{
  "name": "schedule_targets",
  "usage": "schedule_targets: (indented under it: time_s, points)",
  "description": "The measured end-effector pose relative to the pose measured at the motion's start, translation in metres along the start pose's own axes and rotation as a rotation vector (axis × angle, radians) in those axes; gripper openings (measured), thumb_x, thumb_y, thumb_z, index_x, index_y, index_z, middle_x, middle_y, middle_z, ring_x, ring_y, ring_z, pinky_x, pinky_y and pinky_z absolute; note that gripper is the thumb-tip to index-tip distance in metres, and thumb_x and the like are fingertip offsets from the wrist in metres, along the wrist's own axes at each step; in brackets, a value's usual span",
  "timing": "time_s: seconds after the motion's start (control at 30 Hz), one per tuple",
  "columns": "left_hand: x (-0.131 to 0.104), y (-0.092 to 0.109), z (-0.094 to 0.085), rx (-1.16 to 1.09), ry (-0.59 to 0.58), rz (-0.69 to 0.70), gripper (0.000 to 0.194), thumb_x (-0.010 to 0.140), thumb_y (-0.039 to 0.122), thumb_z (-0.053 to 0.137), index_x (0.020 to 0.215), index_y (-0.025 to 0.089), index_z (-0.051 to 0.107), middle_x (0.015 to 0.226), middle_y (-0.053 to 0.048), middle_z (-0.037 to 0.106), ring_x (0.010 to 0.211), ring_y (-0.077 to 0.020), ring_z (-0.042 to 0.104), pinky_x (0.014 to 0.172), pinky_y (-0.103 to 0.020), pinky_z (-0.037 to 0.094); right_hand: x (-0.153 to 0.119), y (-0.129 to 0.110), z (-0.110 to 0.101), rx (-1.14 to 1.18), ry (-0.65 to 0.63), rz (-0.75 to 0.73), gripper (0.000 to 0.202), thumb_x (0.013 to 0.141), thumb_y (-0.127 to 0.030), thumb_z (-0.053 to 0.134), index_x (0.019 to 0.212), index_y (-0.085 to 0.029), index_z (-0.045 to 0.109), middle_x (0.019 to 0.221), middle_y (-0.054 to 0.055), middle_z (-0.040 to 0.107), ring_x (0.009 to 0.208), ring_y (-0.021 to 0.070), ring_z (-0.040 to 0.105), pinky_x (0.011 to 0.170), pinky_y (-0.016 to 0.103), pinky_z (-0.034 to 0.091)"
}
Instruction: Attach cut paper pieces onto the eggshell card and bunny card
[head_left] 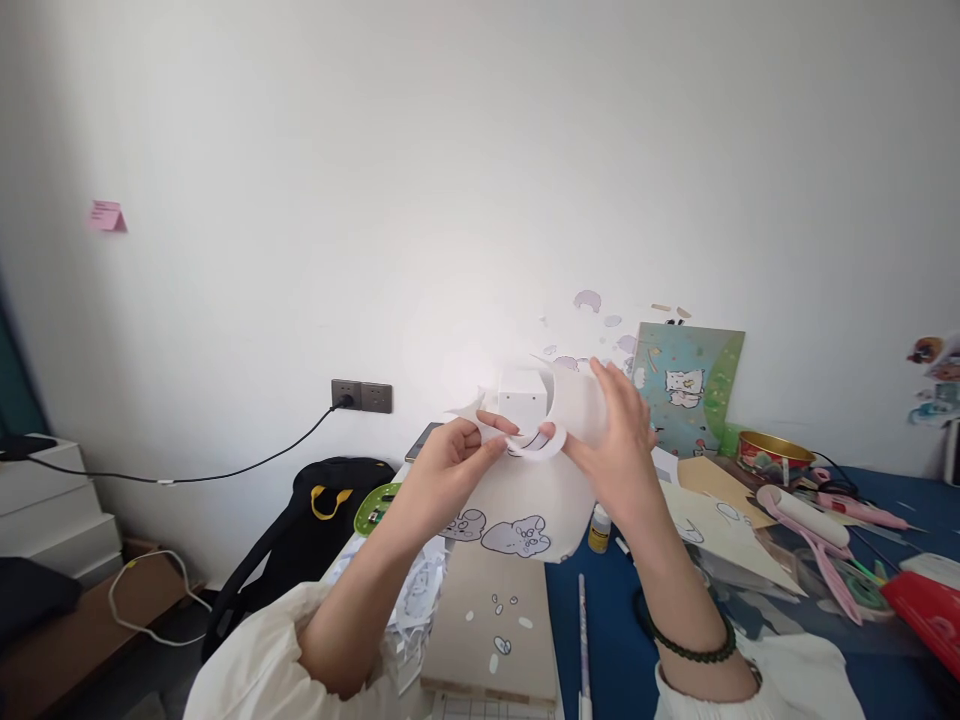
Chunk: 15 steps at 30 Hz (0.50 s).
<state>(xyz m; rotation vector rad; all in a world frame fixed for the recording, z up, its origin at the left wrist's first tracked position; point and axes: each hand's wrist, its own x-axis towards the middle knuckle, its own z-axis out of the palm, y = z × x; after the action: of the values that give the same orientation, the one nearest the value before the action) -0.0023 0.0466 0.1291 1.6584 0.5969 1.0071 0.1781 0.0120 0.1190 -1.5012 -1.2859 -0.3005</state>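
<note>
Backpack (328,505) stands left of the counter (600,600). Left hand (461,460), its grip pinched closed, holds the curling edge of a printed paper sheet (517,500) above the board (487,620); right hand (611,440), grip partly open, steadies its other side, near the glue bottle (599,530).

Blue tabletop (615,655) lies open beside the pen (583,640), a small bottle (599,530) standing beyond.

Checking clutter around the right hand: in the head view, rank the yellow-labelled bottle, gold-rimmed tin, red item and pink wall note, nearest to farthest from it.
From the right hand, in the image:
1. Yellow-labelled bottle: just below
2. Gold-rimmed tin: to the right
3. Red item: lower right edge
4. Pink wall note: far left
</note>
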Motion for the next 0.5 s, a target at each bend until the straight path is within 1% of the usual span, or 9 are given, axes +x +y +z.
schedule_targets:
  time_s: [0.1,0.17,0.23,0.3,0.37,0.43,0.5]
  points:
    - [0.0,0.001,-0.001,0.014,-0.042,-0.005,0.024,0.084,0.039,0.061,0.095,0.018,0.063,0.088,-0.004,0.069,0.08,-0.018,0.065,0.067,-0.027,0.05,0.005,0.005,-0.005,0.079,0.039,0.101,0.081,0.068,-0.057,0.067,0.139,-0.03,0.038,0.15,0.01,0.033,0.138,0.0335,0.024,0.105,0.061,0.019]
    - [0.0,0.0,-0.001,0.023,-0.076,0.0,0.024,0.084,0.04,0.061,0.095,0.018,0.062,0.09,-0.005,0.068,0.081,-0.0181,0.065,0.067,-0.028,0.05,0.008,0.009,-0.007,0.147,0.039,0.152,0.08,0.066,-0.058,0.068,0.136,-0.029,0.043,0.148,0.011,0.036,0.137,0.0333,0.026,0.106,0.058,0.02]
    - [0.0,-0.002,-0.002,0.034,-0.11,0.011,0.025,0.085,0.041,0.06,0.094,0.018,0.062,0.09,-0.005,0.066,0.079,-0.0177,0.064,0.066,-0.028,0.05,0.011,0.013,-0.008,0.207,0.033,0.169,0.071,0.065,-0.058,0.068,0.128,-0.028,0.053,0.146,0.01,0.039,0.136,0.0331,0.028,0.105,0.055,0.024]
    - [0.0,-0.003,-0.003,0.052,-0.148,0.009,0.026,0.086,0.042,0.058,0.094,0.018,0.062,0.086,-0.004,0.065,0.075,-0.0166,0.063,0.062,-0.026,0.048,0.013,0.018,-0.01,0.251,0.0,0.159,0.055,0.067,-0.058,0.067,0.113,-0.028,0.063,0.14,0.008,0.046,0.132,0.0326,0.033,0.104,0.05,0.028]
    - [-0.001,-0.004,-0.004,0.087,-0.183,-0.005,0.027,0.087,0.043,0.056,0.095,0.018,0.062,0.081,-0.003,0.064,0.069,-0.0153,0.061,0.057,-0.025,0.046,0.013,0.02,-0.014,0.295,-0.089,0.185,0.042,0.068,-0.057,0.067,0.097,-0.027,0.069,0.126,0.006,0.057,0.121,0.032,0.046,0.098,0.047,0.034]
    - [-0.001,-0.004,-0.007,0.126,-0.213,-0.03,0.028,0.087,0.044,0.056,0.094,0.018,0.062,0.077,-0.002,0.062,0.066,-0.0152,0.06,0.055,-0.025,0.045,0.013,0.021,-0.02,0.354,-0.225,0.237,0.036,0.069,-0.056,0.067,0.087,-0.025,0.07,0.108,0.005,0.065,0.102,0.0293,0.057,0.087,0.042,0.041]
    - [-0.001,-0.003,-0.009,0.162,-0.252,-0.058,0.029,0.087,0.044,0.055,0.093,0.017,0.062,0.076,-0.002,0.061,0.067,-0.0157,0.06,0.056,-0.026,0.045,0.013,0.02,-0.027,0.403,-0.339,0.262,0.034,0.071,-0.056,0.066,0.08,-0.023,0.069,0.094,0.004,0.067,0.088,0.0253,0.059,0.078,0.037,0.042]
